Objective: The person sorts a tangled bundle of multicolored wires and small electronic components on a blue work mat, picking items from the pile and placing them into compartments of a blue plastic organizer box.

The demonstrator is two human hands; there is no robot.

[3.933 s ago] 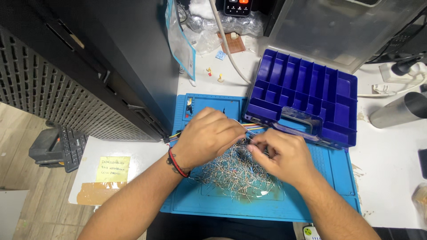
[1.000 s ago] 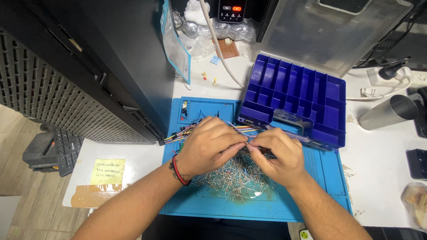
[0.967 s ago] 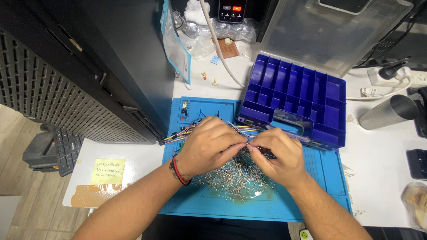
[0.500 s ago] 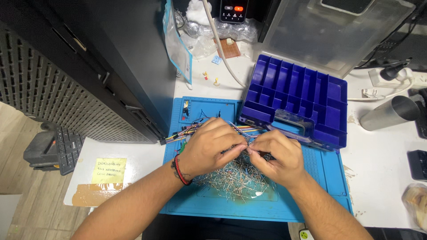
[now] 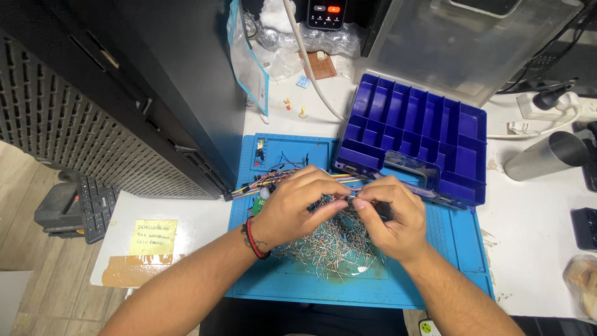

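Both hands meet over the wire-lead pile [image 5: 333, 246] on the blue mat [image 5: 454, 249]: left hand [image 5: 292, 208] and right hand [image 5: 388, 218] fingers pinch one small component [image 5: 351, 202], lifted clear for handling.

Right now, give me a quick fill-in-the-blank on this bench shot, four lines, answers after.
1. Both hands work over a pile of thin metal ____ pieces.
2. The pile lies on a ____ work mat.
3. The left hand has a ____ band at its wrist.
4. Behind the right hand, the purple compartment organizer is ____.

Missing words: wire; blue; red; open
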